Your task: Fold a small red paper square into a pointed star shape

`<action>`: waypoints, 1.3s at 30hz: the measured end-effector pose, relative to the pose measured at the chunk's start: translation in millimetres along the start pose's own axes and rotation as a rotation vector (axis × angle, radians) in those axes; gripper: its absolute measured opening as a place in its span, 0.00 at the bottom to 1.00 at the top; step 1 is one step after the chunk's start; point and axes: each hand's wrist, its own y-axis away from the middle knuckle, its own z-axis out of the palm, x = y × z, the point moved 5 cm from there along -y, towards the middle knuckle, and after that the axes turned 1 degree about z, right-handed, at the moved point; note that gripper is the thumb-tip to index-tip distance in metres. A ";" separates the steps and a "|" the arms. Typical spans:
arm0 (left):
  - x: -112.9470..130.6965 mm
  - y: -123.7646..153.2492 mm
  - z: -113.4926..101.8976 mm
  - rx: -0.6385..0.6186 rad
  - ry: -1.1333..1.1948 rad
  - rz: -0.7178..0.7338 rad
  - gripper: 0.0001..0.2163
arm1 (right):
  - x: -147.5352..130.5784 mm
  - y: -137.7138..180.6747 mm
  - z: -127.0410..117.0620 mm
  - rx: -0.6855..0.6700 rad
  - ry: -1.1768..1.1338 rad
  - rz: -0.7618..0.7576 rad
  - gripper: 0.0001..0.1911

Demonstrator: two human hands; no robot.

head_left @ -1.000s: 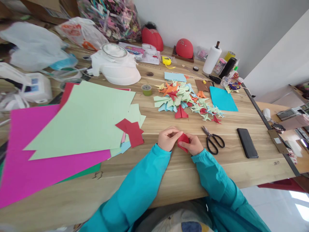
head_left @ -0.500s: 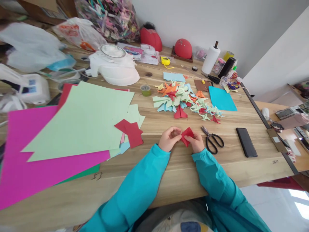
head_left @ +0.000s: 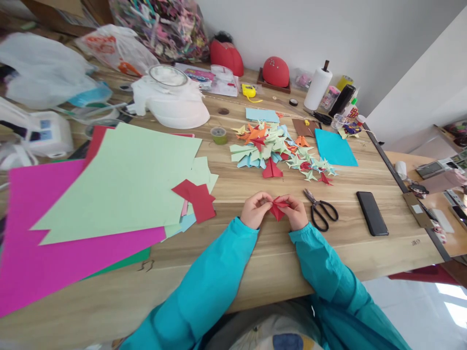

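Note:
A small red folded paper (head_left: 278,211) is pinched between my two hands, just above the table near its front edge. My left hand (head_left: 254,210) grips its left side between thumb and fingers. On the other side my right hand (head_left: 295,212) is closed on the right edge. The paper shows several creases and pointed corners; part of it is hidden behind my fingers. Black-handled scissors (head_left: 321,209) lie just right of my right hand. Beyond my hands sits a pile of folded paper figures (head_left: 268,145) in green, orange, blue and red.
Large green paper sheets (head_left: 127,180) overlap a magenta sheet (head_left: 40,243) on the left, with red paper pieces (head_left: 199,201) on their edge. A phone (head_left: 372,214) lies at right, a bright blue sheet (head_left: 335,147) behind it. A small round tub (head_left: 219,135) stands left of the pile.
The red paper has turned from a flat diamond facing me to a pointed, partly folded shape. My right-hand fingers have shifted up along its edge; my left hand has barely moved.

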 end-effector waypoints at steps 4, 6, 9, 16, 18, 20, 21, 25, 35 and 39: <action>2.4 0.9 2.3 -0.032 0.039 0.012 0.03 | -0.5 -0.8 -1.2 0.032 -0.018 -0.007 0.05; 3.4 1.4 5.1 -0.078 0.073 0.029 0.04 | -0.1 -1.0 -1.9 0.041 -0.036 0.005 0.05; 0.6 1.0 5.7 -0.098 0.072 0.025 0.04 | -0.8 -0.5 -2.7 0.038 -0.065 0.014 0.07; -15.3 -2.3 -1.1 0.001 0.226 -0.123 0.08 | 4.0 1.5 -1.5 -0.041 -0.095 0.097 0.12; -14.6 -2.4 0.1 -0.015 0.201 -0.109 0.09 | 5.3 1.4 -1.8 -0.026 -0.100 0.108 0.12; -14.6 -2.5 0.3 -0.005 0.184 -0.097 0.11 | 5.5 1.3 -1.6 -0.018 -0.109 0.114 0.13; -15.7 -2.7 -0.1 0.007 0.191 -0.099 0.11 | 5.4 1.3 -1.6 -0.015 -0.126 0.116 0.13; -23.5 -4.0 -2.6 0.042 0.239 -0.142 0.13 | 6.1 0.7 -3.6 0.023 -0.204 0.139 0.15; -5.4 -1.5 -2.5 0.062 0.065 -0.035 0.11 | 8.2 -0.8 -4.9 0.022 -0.209 0.139 0.11; -2.7 -1.2 -3.9 0.088 0.029 -0.026 0.11 | 8.2 -0.6 -4.8 0.016 -0.224 0.142 0.10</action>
